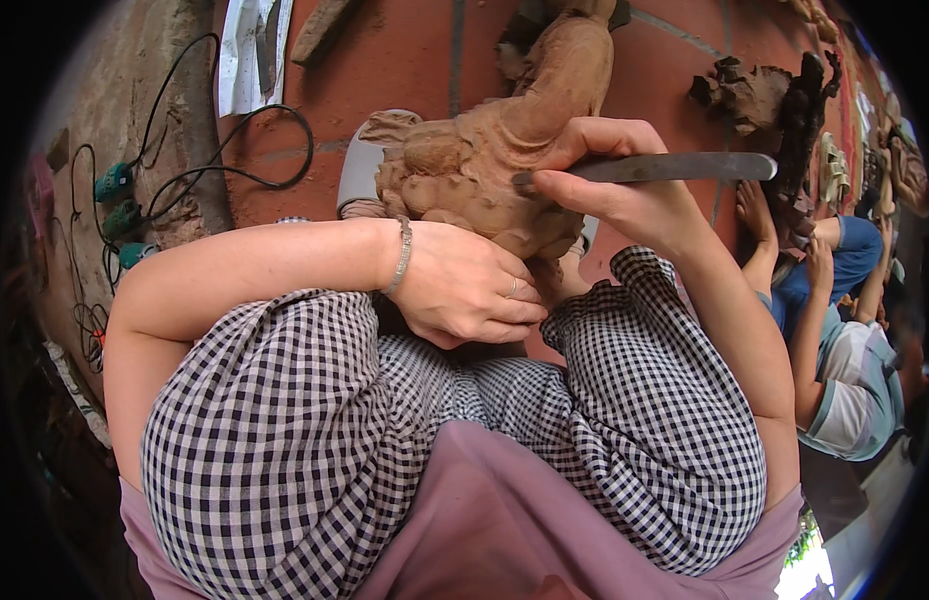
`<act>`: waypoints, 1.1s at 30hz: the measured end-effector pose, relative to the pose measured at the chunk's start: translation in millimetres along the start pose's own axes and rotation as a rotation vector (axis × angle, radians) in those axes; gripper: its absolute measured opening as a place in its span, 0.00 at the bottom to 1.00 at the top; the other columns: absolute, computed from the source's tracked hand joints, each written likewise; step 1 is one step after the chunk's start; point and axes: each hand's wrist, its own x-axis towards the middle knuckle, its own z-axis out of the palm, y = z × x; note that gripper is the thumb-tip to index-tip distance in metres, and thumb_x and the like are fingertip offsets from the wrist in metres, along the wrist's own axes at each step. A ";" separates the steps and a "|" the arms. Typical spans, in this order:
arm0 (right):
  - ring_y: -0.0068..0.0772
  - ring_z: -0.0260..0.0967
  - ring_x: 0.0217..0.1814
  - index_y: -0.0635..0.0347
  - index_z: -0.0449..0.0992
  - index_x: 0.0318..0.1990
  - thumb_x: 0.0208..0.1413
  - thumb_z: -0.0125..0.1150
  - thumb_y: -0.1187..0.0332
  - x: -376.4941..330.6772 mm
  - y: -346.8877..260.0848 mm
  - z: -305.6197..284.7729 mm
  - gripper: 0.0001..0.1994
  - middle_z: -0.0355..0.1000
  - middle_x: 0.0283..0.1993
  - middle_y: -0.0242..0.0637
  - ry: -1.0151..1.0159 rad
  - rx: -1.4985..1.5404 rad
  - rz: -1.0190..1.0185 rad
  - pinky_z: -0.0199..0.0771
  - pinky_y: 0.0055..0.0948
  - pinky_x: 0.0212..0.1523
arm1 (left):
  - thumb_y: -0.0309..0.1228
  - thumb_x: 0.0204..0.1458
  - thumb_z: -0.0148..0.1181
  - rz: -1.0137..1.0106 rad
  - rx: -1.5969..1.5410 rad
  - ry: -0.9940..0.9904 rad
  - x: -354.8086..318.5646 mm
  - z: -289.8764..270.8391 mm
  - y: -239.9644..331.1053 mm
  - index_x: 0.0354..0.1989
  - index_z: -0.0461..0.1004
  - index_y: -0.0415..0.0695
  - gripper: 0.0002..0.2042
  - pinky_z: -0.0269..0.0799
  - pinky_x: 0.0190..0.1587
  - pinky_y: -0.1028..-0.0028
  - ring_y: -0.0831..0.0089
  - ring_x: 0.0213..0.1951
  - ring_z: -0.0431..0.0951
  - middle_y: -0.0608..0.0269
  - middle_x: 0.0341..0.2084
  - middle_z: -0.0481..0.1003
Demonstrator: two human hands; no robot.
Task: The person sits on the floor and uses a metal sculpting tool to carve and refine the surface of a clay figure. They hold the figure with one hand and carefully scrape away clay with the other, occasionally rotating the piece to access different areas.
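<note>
A brown carved wooden figure (pixel 465 170) lies between my feet, its surface worked into folds and rounded lumps. My right hand (pixel 625 195) is closed around a flat, grey metal carving chisel (pixel 675 167). The chisel's tip meets the wood near the middle of the figure, and its rounded butt points right. Across the near side of the carving rests my left hand (pixel 470 285), palm down, with a ring on one finger. Its fingers point right, close together and slightly bent. What lies under the palm is hidden.
Green power tools (pixel 115 182) with a looping black cable (pixel 310 140) lie at the left. White paper (pixel 253 60) and a wood offcut (pixel 320 30) are on the red tiled floor (pixel 385 50). Dark gnarled wood (pixel 750 95) lies at far right, near another person (pixel 845 370).
</note>
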 end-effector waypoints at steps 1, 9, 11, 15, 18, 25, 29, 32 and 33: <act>0.18 0.69 0.28 0.66 0.79 0.31 0.52 0.69 0.69 0.0 1.3 -1.2 0.08 0.75 0.25 0.32 -0.011 -0.034 -0.001 0.69 0.23 0.29 | 0.46 0.42 0.67 -0.002 0.007 -0.002 0.4 -0.2 0.9 0.59 0.71 0.34 0.37 0.70 0.64 0.59 0.53 0.61 0.74 0.41 0.61 0.71; 0.17 0.69 0.31 0.67 0.80 0.33 0.52 0.67 0.72 -2.3 -3.5 -0.4 0.06 0.75 0.27 0.30 -0.017 0.019 0.045 0.70 0.21 0.33 | 0.45 0.44 0.65 0.004 0.001 -0.030 1.7 -3.6 -0.2 0.59 0.71 0.34 0.36 0.69 0.65 0.59 0.54 0.61 0.74 0.41 0.61 0.71; 0.16 0.69 0.32 0.67 0.80 0.33 0.52 0.67 0.72 -6.2 -10.5 -10.6 0.06 0.76 0.29 0.29 -0.016 0.054 0.139 0.70 0.21 0.34 | 0.45 0.45 0.65 -0.004 0.005 0.013 0.3 -0.6 0.4 0.59 0.71 0.33 0.35 0.69 0.65 0.59 0.54 0.61 0.74 0.41 0.61 0.71; 0.17 0.72 0.34 0.67 0.80 0.36 0.54 0.68 0.73 -14.4 -23.1 -18.9 0.06 0.77 0.31 0.29 0.006 0.003 0.132 0.73 0.21 0.36 | 0.45 0.45 0.64 0.000 0.028 0.019 0.6 0.3 0.9 0.58 0.72 0.33 0.34 0.69 0.65 0.59 0.54 0.61 0.74 0.41 0.60 0.71; 0.17 0.73 0.36 0.67 0.79 0.37 0.54 0.68 0.74 -16.0 -17.9 -15.6 0.06 0.77 0.32 0.29 0.032 0.190 0.114 0.75 0.24 0.37 | 0.44 0.45 0.64 0.003 0.023 0.015 0.6 -1.2 0.8 0.58 0.72 0.33 0.33 0.69 0.65 0.59 0.54 0.61 0.74 0.41 0.60 0.71; 0.27 0.76 0.38 0.67 0.79 0.37 0.50 0.71 0.80 31.3 -24.5 -18.4 0.08 0.79 0.38 0.36 -0.318 -0.353 -0.149 0.77 0.24 0.40 | 0.43 0.45 0.64 0.013 0.002 0.019 -0.3 0.6 -1.7 0.57 0.72 0.32 0.33 0.70 0.64 0.59 0.52 0.60 0.74 0.40 0.59 0.72; 0.37 0.78 0.44 0.65 0.80 0.35 0.44 0.72 0.78 64.4 -43.2 -25.6 0.10 0.78 0.43 0.38 -0.541 -0.558 -0.267 0.78 0.31 0.42 | 0.42 0.46 0.62 0.010 -0.006 0.065 -0.1 2.1 -1.6 0.57 0.72 0.31 0.32 0.70 0.64 0.59 0.52 0.60 0.74 0.39 0.59 0.71; 0.39 0.77 0.45 0.63 0.81 0.33 0.41 0.73 0.77 79.6 -43.5 -27.2 0.10 0.77 0.44 0.36 -0.593 -0.637 -0.538 0.78 0.35 0.44 | 0.42 0.49 0.59 0.016 -0.008 0.066 0.6 1.1 -2.1 0.56 0.71 0.31 0.30 0.70 0.64 0.58 0.51 0.60 0.74 0.38 0.59 0.71; 0.38 0.77 0.45 0.62 0.82 0.33 0.40 0.73 0.77 83.1 -47.3 -25.8 0.10 0.77 0.44 0.35 -0.598 -0.666 -0.642 0.78 0.37 0.44 | 0.42 0.49 0.59 0.019 -0.001 0.068 0.7 0.3 -1.9 0.56 0.71 0.30 0.30 0.70 0.64 0.58 0.51 0.60 0.74 0.38 0.59 0.71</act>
